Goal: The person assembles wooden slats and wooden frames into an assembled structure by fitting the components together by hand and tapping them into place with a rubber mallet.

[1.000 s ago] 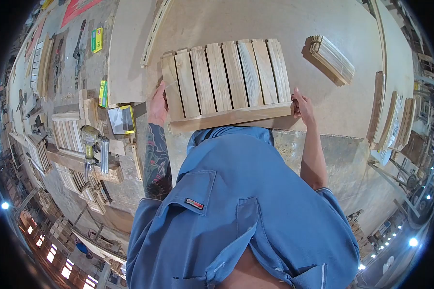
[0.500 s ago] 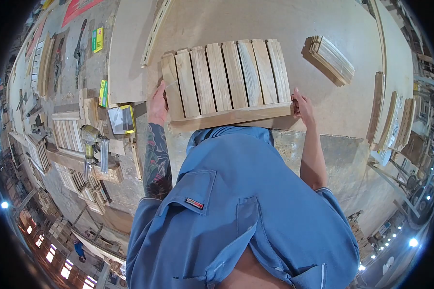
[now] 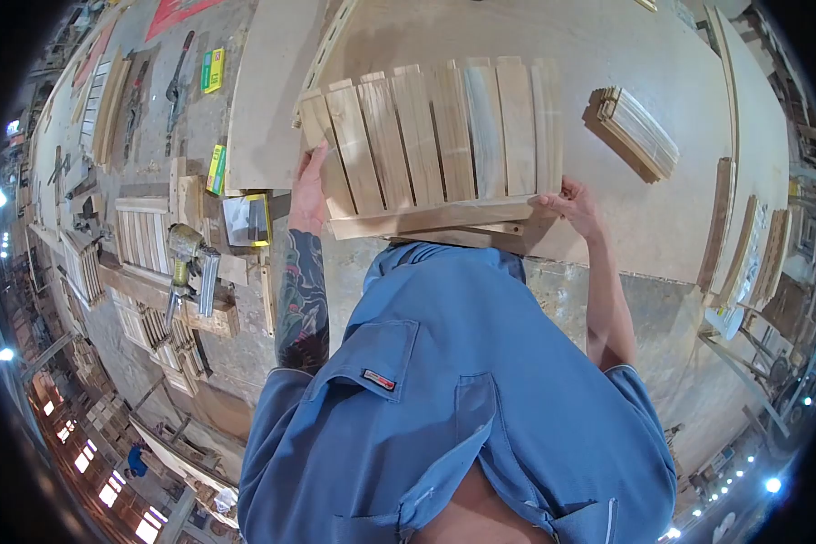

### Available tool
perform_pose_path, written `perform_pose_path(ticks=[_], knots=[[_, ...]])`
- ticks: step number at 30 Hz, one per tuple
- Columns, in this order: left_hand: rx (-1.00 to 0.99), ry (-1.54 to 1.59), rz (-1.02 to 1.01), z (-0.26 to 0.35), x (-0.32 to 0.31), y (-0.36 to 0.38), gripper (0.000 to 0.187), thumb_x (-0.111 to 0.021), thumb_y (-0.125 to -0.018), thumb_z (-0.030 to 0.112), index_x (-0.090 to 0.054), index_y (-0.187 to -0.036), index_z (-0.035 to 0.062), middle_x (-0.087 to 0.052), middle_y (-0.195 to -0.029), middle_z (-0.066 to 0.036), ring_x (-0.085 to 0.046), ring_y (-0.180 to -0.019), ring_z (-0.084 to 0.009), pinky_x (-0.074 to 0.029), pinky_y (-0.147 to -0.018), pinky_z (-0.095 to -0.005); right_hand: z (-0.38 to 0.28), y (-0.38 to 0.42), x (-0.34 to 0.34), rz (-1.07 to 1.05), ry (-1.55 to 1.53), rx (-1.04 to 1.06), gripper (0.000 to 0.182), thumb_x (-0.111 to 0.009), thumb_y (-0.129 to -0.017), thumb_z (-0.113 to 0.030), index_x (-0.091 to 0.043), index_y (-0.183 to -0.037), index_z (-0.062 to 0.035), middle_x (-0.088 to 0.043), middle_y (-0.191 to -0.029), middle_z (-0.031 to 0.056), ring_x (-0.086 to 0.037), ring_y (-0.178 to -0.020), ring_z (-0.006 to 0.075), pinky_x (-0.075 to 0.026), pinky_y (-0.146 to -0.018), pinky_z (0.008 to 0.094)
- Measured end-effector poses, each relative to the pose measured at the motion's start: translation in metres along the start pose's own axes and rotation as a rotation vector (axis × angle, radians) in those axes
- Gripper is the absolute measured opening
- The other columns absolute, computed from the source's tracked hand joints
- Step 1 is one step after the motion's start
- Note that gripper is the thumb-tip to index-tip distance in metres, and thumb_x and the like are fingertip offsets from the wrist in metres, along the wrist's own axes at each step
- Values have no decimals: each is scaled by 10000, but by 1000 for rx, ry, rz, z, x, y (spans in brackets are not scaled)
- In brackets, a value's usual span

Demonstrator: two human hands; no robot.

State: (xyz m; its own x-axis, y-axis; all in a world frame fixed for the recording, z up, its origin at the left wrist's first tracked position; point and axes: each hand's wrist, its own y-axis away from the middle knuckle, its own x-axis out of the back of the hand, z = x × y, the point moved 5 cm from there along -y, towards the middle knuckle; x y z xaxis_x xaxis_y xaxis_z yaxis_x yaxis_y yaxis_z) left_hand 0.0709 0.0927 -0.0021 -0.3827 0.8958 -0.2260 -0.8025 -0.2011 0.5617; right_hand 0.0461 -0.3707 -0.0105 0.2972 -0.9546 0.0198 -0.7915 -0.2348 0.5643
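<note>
A slatted wooden panel spans the space in front of me, its several pale slats joined to a rail along the near edge. My left hand is closed on the panel's left edge, thumb side up. At the near right corner, my right hand grips the end of the rail, fingers bent around it. Another wooden strip shows partly beneath the rail, close to my body. The panel's right slats look blurred, and its underside is hidden.
A bundle of wooden strips lies on the board to the right. On the left bench are a nail gun, a yellow-edged box, green-yellow boxes and another slatted panel. Long strips lie far right.
The panel has tilted, its right side rising and shifting slightly away from me. My right hand has moved from beside the corner to a grip over the rail's end. The view has shifted slightly.
</note>
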Motion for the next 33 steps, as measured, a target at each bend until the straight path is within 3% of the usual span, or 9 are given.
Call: perform_pose_path(ticks=[6, 8, 11, 15, 16, 20, 24, 28, 33], knots=[[-201, -69, 159, 51, -6, 2, 808, -794, -820, 376, -398, -1425, 14, -533, -1328, -65, -457, -1269, -173, -271, -1118, -325, -38, -33, 22, 133, 169, 206, 258, -792, -835, -224, -640, -892, -23, -685, -822, 10, -616, -776, 66, -452, -643, 216], [-286, -79, 160, 72, -13, 4, 819, -806, -811, 365, -394, -1419, 1, -519, -1338, -76, -437, -1280, -163, -270, -1114, -318, -44, -50, 31, 218, 358, 238, 355, -822, -802, -288, -572, -774, -37, -602, -707, -11, -532, -680, 65, -404, -589, 231], [-355, -124, 121, 91, -12, 4, 872, -810, -809, 356, -349, -1445, -23, -495, -1370, -85, -420, -1299, -171, -270, -1116, -319, -75, -51, 18, 197, 276, 280, 419, -839, -774, -342, -553, -748, -37, -524, -656, -15, -438, -630, 74, -359, -557, 249], [-340, -61, 192, 101, 4, 0, 979, -815, -800, 356, -255, -1480, -70, -452, -1421, -106, -402, -1324, -191, -256, -1133, -320, -103, -46, 8, 224, 409, 236, 421, -837, -774, -335, -557, -770, -20, -527, -657, 1, -449, -645, 83, -384, -573, 268], [-355, -64, 279, 101, 19, -11, 934, -819, -795, 349, -306, -1458, -62, -484, -1394, -109, -420, -1310, -190, -281, -1125, -328, -111, -42, 1, 216, 422, 265, 413, -837, -772, -318, -560, -781, -13, -523, -655, 8, -456, -651, 90, -394, -583, 279], [-385, 30, 175, 122, 29, -13, 750, -779, -827, 370, -452, -1379, -18, -542, -1343, -94, -521, -1224, -197, -397, -1052, -337, -143, -28, -24, 180, 480, 292, 371, -833, -774, -257, -611, -891, 17, -633, -738, 64, -533, -705, 109, -452, -641, 300], [-423, 89, 105, 135, 53, -18, 628, -712, -879, 409, -534, -1324, 4, -536, -1347, -90, -530, -1217, -211, -405, -1050, -350, -166, -22, -48, 80, 444, 347, 413, -832, -771, -239, -639, -1017, 30, -710, -855, 104, -630, -791, 121, -501, -708, 308], [-424, 107, 194, 144, 71, -9, 684, -704, -878, 438, -498, -1357, -6, -539, -1333, -99, -529, -1219, -218, -419, -1049, -374, -175, -25, -65, 20, 308, 367, 423, -813, -788, -243, -631, -1041, 43, -705, -849, 103, -654, -814, 135, -512, -730, 314], [-432, 130, 246, 151, 62, 17, 686, -700, -880, 456, -502, -1339, -14, -577, -1280, -94, -584, -1145, -219, -469, -999, -380, -167, -41, -68, 45, 457, 382, 379, -773, -824, -272, -641, -1049, 3, -707, -859, 111, -660, -783, 179, -510, -733, 334]])
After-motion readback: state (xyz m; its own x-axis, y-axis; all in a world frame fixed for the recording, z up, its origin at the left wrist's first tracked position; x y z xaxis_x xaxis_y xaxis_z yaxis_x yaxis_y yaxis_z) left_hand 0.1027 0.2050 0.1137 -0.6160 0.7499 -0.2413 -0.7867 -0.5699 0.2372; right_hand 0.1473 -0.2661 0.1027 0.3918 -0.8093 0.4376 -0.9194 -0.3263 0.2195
